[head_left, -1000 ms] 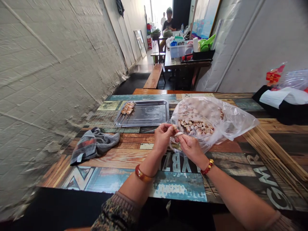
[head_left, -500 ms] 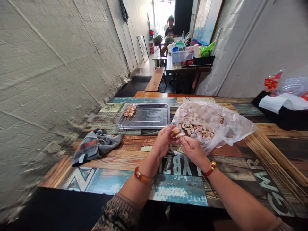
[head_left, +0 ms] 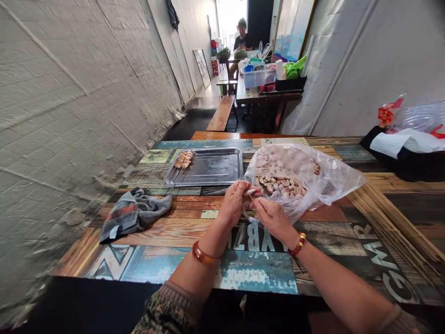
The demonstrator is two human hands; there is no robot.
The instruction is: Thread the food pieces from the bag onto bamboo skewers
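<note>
Between the fingers of my left hand [head_left: 233, 202] is a small pale piece of meat [head_left: 249, 191]. My right hand [head_left: 273, 215] pinches a thin wooden skewer [head_left: 251, 198], its tip end at the meat. Just beyond both hands lies an open clear plastic bag [head_left: 333, 178] with many cut meat pieces [head_left: 283, 187] in it. To the left of the bag, a metal tray [head_left: 215, 167] carries several loaded skewers [head_left: 184, 160] at its left end, their sticks poking over the near rim.
A grey towel [head_left: 139, 213] lies crumpled on the left of the patterned table [head_left: 181, 232]. Bare bamboo skewers [head_left: 389, 222] are spread at the right, near a black container [head_left: 399, 162] with plastic in it. Farther back are a bench [head_left: 221, 113], a cluttered table and a seated person [head_left: 242, 41].
My left fingers have closed further round the meat, and the right hand has drawn slightly down, so the skewer shows below the piece. The whole view has shifted a little.
</note>
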